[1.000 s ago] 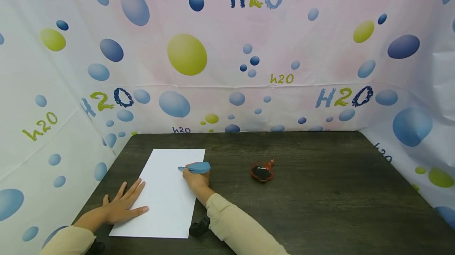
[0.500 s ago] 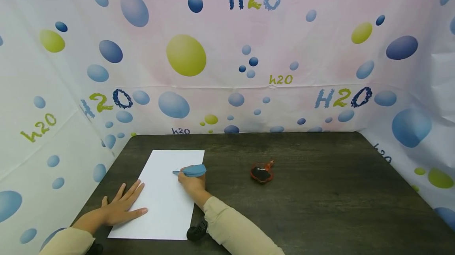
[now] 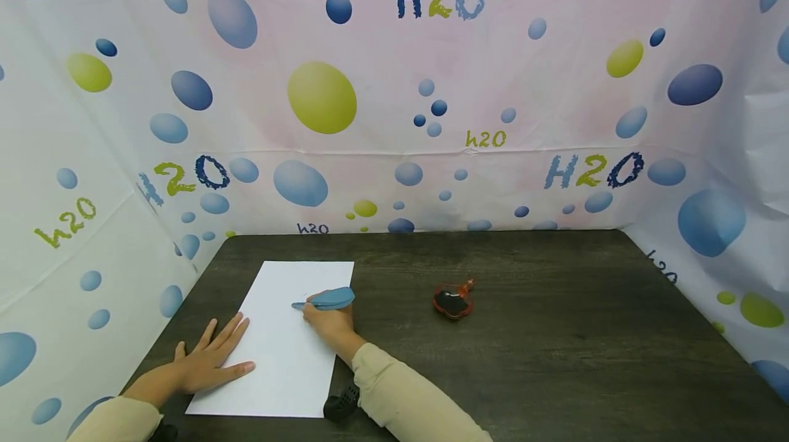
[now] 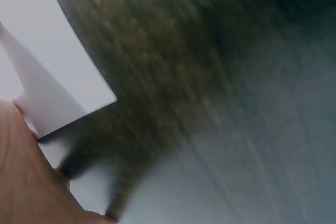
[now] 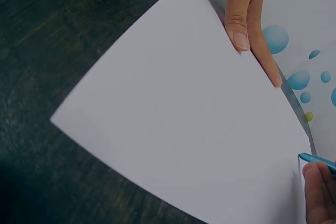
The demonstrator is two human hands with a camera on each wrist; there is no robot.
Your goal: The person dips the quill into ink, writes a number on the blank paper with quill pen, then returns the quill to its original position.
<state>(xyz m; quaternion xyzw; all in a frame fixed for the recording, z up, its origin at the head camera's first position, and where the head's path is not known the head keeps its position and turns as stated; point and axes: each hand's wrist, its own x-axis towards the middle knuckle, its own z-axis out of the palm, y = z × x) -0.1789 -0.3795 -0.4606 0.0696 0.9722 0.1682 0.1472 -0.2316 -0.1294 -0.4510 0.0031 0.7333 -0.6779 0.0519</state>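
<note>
A white sheet of paper (image 3: 271,373) lies on the dark table. My right hand (image 3: 331,325) pinches a blue pen (image 3: 333,299) with a broad, feather-like body, its tip at the upper part of the sheet. In the right wrist view the tip of the blue pen (image 5: 314,158) meets the paper, and a thin short line shows beside it. My left hand (image 3: 212,362) rests flat with fingers spread over the sheet's left edge, the thumb on the paper. In the left wrist view, part of this hand (image 4: 29,177) shows near a paper corner (image 4: 94,93).
A small reddish-orange object with a dark middle and a narrow neck (image 3: 453,301) lies on the table (image 3: 573,332) right of the sheet. A white backdrop (image 3: 382,31) printed with blue and green dots surrounds the table. A black device (image 3: 341,404) sits by the right wrist.
My right hand has moved the pen left and slightly down across the upper part of the paper. The left hand keeps its place on the sheet. The head view has shifted slightly.
</note>
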